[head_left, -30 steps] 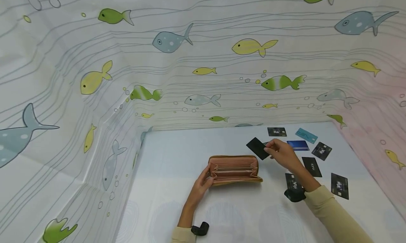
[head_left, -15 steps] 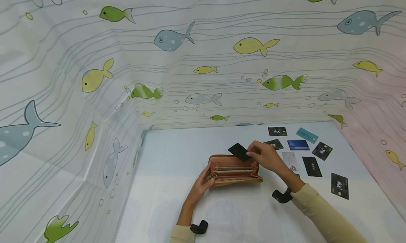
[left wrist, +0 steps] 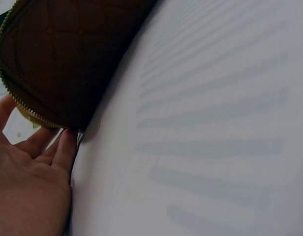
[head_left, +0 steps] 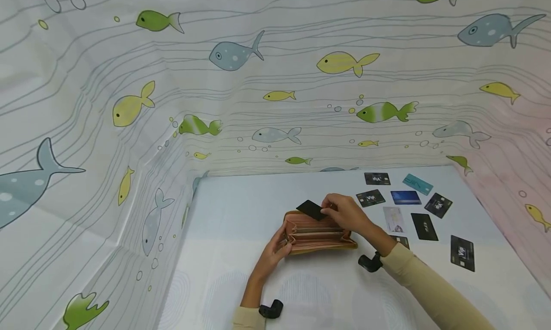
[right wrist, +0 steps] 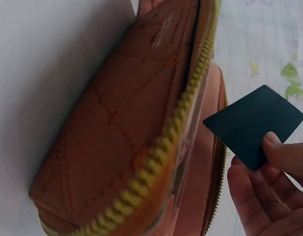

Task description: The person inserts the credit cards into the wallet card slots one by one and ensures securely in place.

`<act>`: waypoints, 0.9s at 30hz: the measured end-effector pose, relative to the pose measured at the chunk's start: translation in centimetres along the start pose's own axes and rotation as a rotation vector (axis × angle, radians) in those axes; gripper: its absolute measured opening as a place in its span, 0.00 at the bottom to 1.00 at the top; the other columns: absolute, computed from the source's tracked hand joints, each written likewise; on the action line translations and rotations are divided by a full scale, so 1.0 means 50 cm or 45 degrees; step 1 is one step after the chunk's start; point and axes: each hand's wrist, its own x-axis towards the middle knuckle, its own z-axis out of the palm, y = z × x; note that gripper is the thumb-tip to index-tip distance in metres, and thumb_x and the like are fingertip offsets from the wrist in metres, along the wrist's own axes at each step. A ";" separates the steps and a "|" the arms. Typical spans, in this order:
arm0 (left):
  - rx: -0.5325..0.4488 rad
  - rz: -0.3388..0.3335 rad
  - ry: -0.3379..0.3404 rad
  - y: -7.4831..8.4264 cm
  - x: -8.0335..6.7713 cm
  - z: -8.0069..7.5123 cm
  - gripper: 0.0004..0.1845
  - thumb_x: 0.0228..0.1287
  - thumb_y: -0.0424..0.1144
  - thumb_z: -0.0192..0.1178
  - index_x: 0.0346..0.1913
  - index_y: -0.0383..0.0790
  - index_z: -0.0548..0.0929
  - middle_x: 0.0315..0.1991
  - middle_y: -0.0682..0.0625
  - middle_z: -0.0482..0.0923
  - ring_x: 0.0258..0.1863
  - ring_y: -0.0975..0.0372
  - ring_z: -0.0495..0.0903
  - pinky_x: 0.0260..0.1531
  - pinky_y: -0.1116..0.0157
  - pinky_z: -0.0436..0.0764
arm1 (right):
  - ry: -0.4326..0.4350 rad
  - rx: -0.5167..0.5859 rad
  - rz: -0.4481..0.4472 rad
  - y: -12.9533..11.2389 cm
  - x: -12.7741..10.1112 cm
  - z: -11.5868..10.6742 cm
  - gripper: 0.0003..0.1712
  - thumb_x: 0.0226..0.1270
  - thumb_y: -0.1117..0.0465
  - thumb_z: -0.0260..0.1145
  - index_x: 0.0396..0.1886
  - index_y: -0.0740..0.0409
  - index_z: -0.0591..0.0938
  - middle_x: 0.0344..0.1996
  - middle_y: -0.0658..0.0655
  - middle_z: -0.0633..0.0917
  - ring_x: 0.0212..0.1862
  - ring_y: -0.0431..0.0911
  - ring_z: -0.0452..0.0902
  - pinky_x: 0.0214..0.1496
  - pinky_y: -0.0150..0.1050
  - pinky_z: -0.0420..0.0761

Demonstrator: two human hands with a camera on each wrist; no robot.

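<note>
1. The right hand [head_left: 344, 214] pinches a black card [head_left: 311, 209] by its edge, just above the open wallet [head_left: 318, 232].
2. The left hand [head_left: 275, 248] grips the wallet's left end on the table [head_left: 241, 205].

We cannot read the print on the loose cards [head_left: 438, 205] lying on the counter [head_left: 241, 201]; one card [head_left: 401, 241] is half hidden behind the right hand's wrist; the picture's edge cuts off the wallet [left wrist: 63, 54] in the left wrist view; the black card [right wrist: 252, 125] hides part of the wallet's mouth.
</note>
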 end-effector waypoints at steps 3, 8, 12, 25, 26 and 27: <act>-0.006 0.011 0.003 -0.003 0.001 0.000 0.36 0.76 0.34 0.52 0.81 0.56 0.51 0.80 0.48 0.51 0.75 0.48 0.61 0.73 0.42 0.60 | -0.028 -0.017 0.006 -0.005 0.003 0.007 0.06 0.64 0.63 0.72 0.33 0.51 0.81 0.31 0.47 0.84 0.33 0.38 0.77 0.36 0.35 0.82; -0.016 0.008 -0.032 0.021 -0.002 0.003 0.37 0.76 0.34 0.52 0.81 0.47 0.49 0.80 0.43 0.49 0.75 0.43 0.59 0.72 0.40 0.60 | -0.079 -0.041 0.010 -0.013 0.007 0.017 0.07 0.65 0.64 0.72 0.32 0.50 0.81 0.33 0.47 0.84 0.37 0.40 0.81 0.38 0.36 0.83; -0.009 0.006 -0.061 0.055 -0.011 0.001 0.37 0.76 0.34 0.52 0.81 0.39 0.47 0.80 0.39 0.48 0.74 0.40 0.59 0.72 0.38 0.60 | -0.124 -0.075 0.009 -0.020 0.013 0.024 0.06 0.66 0.63 0.71 0.32 0.49 0.81 0.32 0.46 0.84 0.35 0.38 0.79 0.35 0.33 0.80; -0.007 0.029 -0.056 0.066 -0.012 -0.005 0.38 0.74 0.33 0.54 0.81 0.40 0.49 0.80 0.41 0.49 0.75 0.41 0.58 0.71 0.37 0.59 | -0.198 -0.216 0.015 -0.043 0.029 0.042 0.05 0.67 0.60 0.70 0.34 0.49 0.81 0.32 0.46 0.83 0.32 0.37 0.74 0.33 0.33 0.77; -0.007 0.030 -0.058 0.065 -0.011 -0.005 0.38 0.74 0.34 0.55 0.81 0.40 0.49 0.80 0.40 0.49 0.75 0.41 0.58 0.71 0.37 0.59 | -0.201 -0.232 0.019 -0.043 0.029 0.043 0.05 0.67 0.60 0.70 0.34 0.49 0.81 0.32 0.46 0.83 0.32 0.36 0.74 0.34 0.33 0.77; -0.006 0.033 -0.058 0.063 -0.011 -0.005 0.38 0.74 0.34 0.55 0.81 0.39 0.49 0.80 0.40 0.49 0.75 0.41 0.58 0.71 0.37 0.60 | -0.203 -0.248 0.021 -0.043 0.030 0.045 0.05 0.67 0.60 0.70 0.34 0.49 0.81 0.32 0.45 0.82 0.32 0.36 0.74 0.34 0.33 0.77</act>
